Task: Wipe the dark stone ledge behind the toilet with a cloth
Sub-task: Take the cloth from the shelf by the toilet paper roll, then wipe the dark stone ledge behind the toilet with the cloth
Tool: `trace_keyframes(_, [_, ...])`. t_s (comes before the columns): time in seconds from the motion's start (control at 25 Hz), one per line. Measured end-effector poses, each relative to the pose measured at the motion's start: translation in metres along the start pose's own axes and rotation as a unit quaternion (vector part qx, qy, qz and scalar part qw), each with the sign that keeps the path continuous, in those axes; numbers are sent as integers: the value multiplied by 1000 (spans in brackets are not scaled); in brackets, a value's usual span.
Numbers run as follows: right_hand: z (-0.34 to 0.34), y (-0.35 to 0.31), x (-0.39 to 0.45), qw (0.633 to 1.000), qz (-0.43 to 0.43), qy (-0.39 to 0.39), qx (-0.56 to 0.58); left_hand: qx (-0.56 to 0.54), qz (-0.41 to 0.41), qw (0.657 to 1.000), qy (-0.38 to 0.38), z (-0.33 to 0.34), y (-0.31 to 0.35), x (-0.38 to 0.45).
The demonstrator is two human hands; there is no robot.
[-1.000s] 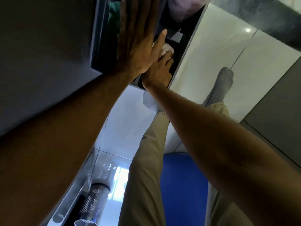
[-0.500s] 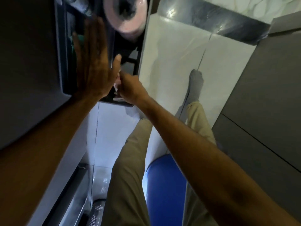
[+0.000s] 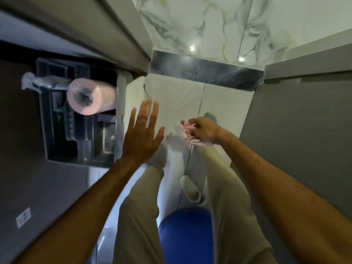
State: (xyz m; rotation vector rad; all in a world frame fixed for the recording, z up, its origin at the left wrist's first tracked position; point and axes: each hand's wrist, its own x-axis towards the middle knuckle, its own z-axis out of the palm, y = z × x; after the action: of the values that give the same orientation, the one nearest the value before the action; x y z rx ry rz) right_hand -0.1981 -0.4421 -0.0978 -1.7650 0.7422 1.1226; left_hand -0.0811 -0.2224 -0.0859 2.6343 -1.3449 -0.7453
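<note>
My right hand (image 3: 204, 131) is closed around a crumpled pale pink cloth (image 3: 187, 134), held in the air above the white floor tiles. My left hand (image 3: 142, 134) is spread flat with fingers apart, holding nothing, just right of the dark wall recess (image 3: 57, 115). A dark stone strip (image 3: 205, 73) runs across the far end of the floor, below the marbled wall; both hands are well short of it.
A pink toilet-paper roll (image 3: 90, 96) sits in the dark recess on the left wall. A grey panel (image 3: 304, 130) stands on the right. My legs in beige trousers (image 3: 141, 216), a white slipper (image 3: 191, 189) and a blue round object (image 3: 185, 235) lie below.
Both hands have left the recess. The right hand pulled the pink cloth out and moved right over the floor; the left hand came off the recess edge. The view swung toward the far wall.
</note>
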Motion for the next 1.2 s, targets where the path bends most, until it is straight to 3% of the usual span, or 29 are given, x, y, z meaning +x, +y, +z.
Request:
trace_keyframes(0.16, [-55,49,69,982,43,178,55,-47,-46,997,-34,70,28,79])
trace_keyframes(0.28, [-70,65,154,952,34,287,104,-32,-88,992,-80,156,7,151])
trace_keyframes(0.44, [-59,56,280,917,-66,349,183,31,-127,988,-86,277,-44,217])
trace_keyframes(0.56, [-45,46,364,906,-132,355,189,66,-123,990,-28,355,-80,244])
trace_keyframes(0.76, [-15,55,448,920,-176,345,-66,109,-166,977,76,424,-106,261])
trace_keyframes(0.92, [-11,60,484,876,-206,387,-202,127,-133,976,120,443,-118,254])
trace_keyframes(1.08, [5,18,516,840,-203,461,-201,102,-130,974,157,450,-121,257])
trace_keyframes(1.2, [9,60,509,805,-314,413,-287,61,-119,973,188,454,-121,258])
